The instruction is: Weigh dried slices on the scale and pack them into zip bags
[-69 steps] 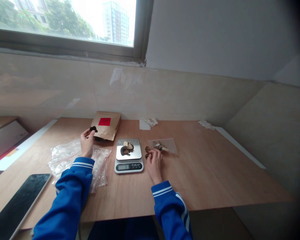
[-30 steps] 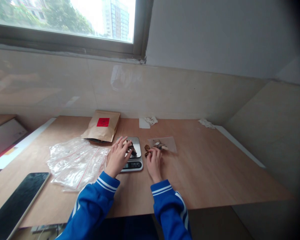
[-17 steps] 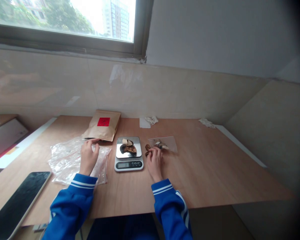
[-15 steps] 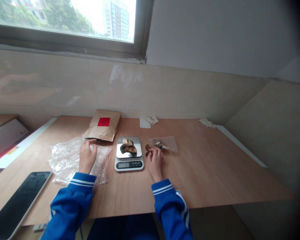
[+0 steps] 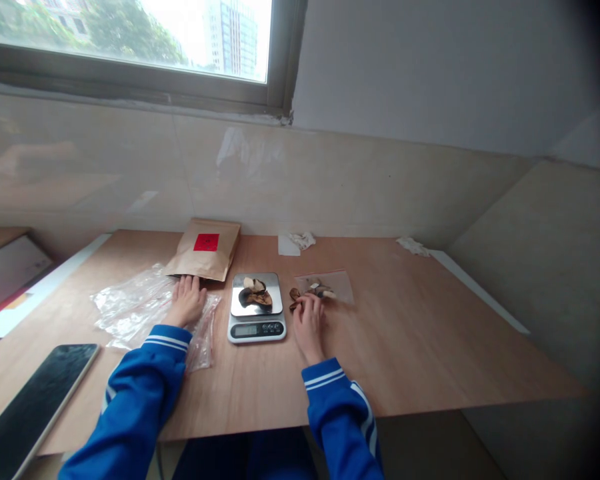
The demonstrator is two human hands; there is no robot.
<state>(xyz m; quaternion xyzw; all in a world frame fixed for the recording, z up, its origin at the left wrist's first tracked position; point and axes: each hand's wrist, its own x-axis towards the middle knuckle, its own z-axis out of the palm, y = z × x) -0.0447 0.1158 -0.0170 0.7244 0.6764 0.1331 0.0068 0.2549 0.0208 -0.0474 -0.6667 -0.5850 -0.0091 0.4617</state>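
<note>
Your left hand (image 5: 186,301) lies palm down with its fingers stretched forward, nearly straight, the tips at the mouth of the brown paper bag (image 5: 197,261). You can't tell from here whether those fingers have hold of anything. The bag lies just ahead of that hand, its red label (image 5: 207,242) facing up and its mouth turned toward you. Beneath and to the left of the same hand spread clear plastic bags (image 5: 130,310), crumpled and overlapping. Farther left of it and nearer you lies a phone (image 5: 40,407), its dark screen up.

Your right hand (image 5: 309,325) is partly curled, fingertips down by some brown dried pieces (image 5: 294,294); whether it grips one, you can't tell. Just ahead of its fingers and slightly right lies a small plastic bag (image 5: 343,285) with pale and dark bits on or in it.

Between your two hands sits a kitchen scale (image 5: 257,339), with dark and pale dried chunks (image 5: 261,299) heaped on its plate. Well ahead of your right hand are a white card (image 5: 287,247) and a crumpled tissue (image 5: 305,241).
</note>
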